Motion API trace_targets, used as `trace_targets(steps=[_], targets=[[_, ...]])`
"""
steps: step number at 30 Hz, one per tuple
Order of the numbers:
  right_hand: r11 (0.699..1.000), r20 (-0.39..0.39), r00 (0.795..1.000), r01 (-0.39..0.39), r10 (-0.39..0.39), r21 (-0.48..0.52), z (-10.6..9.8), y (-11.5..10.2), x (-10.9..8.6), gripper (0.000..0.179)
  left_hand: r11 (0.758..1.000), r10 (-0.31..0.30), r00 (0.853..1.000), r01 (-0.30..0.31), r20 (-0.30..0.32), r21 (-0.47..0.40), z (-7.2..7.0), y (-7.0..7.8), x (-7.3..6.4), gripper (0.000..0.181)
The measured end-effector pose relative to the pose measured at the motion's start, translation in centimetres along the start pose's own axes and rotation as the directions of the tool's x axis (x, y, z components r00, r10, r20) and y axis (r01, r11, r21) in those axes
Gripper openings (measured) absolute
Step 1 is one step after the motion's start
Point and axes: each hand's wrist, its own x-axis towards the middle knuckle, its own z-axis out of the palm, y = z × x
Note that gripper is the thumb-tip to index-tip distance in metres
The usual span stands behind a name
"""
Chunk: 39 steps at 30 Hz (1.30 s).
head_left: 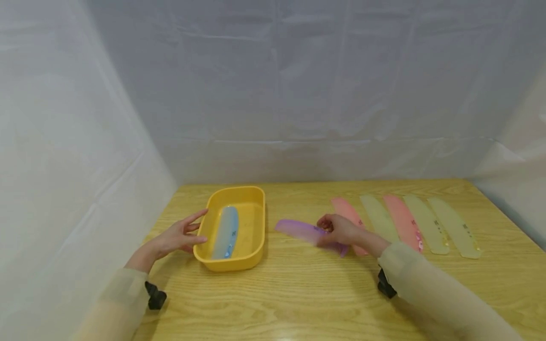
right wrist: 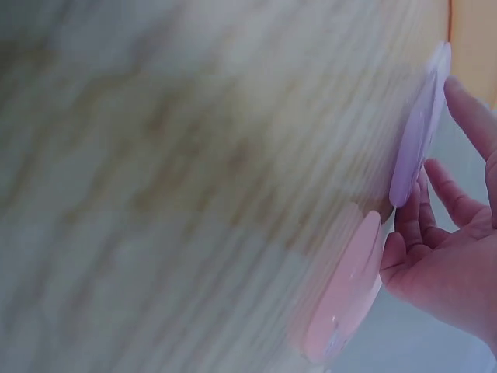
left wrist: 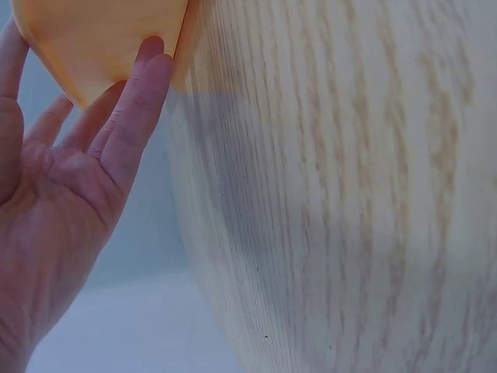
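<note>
My left hand (head_left: 181,237) rests against the left side of a yellow plastic basin (head_left: 260,227), its fingers mostly straight; in the left wrist view the fingertips touch the basin wall (left wrist: 93,39). A translucent blue comb (head_left: 226,232) lies inside the basin. To the right of the basin, my right hand (head_left: 339,230) pinches a translucent purple comb (head_left: 296,229) by its middle. That comb is slanted, its left end pointing toward the basin. In the right wrist view the purple comb (right wrist: 419,128) is at the fingers, and a pink comb (right wrist: 345,287) lies just below.
A row of combs lies on the wooden table (head_left: 298,298) at the right: a pink comb (head_left: 344,208), a pale green comb (head_left: 377,213), another pink comb (head_left: 401,218), and two more pale green combs, one nearer (head_left: 426,227) and one outermost (head_left: 454,227). White sheeting (head_left: 273,94) surrounds the table.
</note>
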Motion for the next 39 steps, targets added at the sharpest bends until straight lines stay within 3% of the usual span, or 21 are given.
trace_targets(steps=[4,12,23,31,39], targets=[[1.000,0.000,1.000,-0.016,0.016,-0.023,0.1,-0.2,0.0,0.054,1.000,-0.006,1.000,0.006,-0.003,0.000,0.0,0.0,0.0,0.088],[0.998,0.004,0.999,-0.042,0.043,-0.038,-0.1,-0.6,0.0,0.049,1.000,-0.003,1.000,0.003,-0.001,-0.006,-0.1,0.0,0.0,0.087],[1.000,-0.004,1.000,0.009,-0.009,0.016,-0.1,-0.4,0.1,0.042,1.000,-0.004,1.000,0.004,-0.001,0.005,-0.1,0.0,0.0,0.086],[0.995,-0.042,0.995,0.092,-0.093,-0.027,-0.4,0.3,0.5,0.027,1.000,-0.010,1.000,0.010,-0.008,0.005,0.0,0.1,0.0,0.087],[0.992,-0.048,0.992,0.116,-0.113,0.044,-1.0,0.4,0.5,0.021,1.000,-0.007,1.000,0.007,-0.004,-0.001,0.0,-0.1,0.0,0.086]])
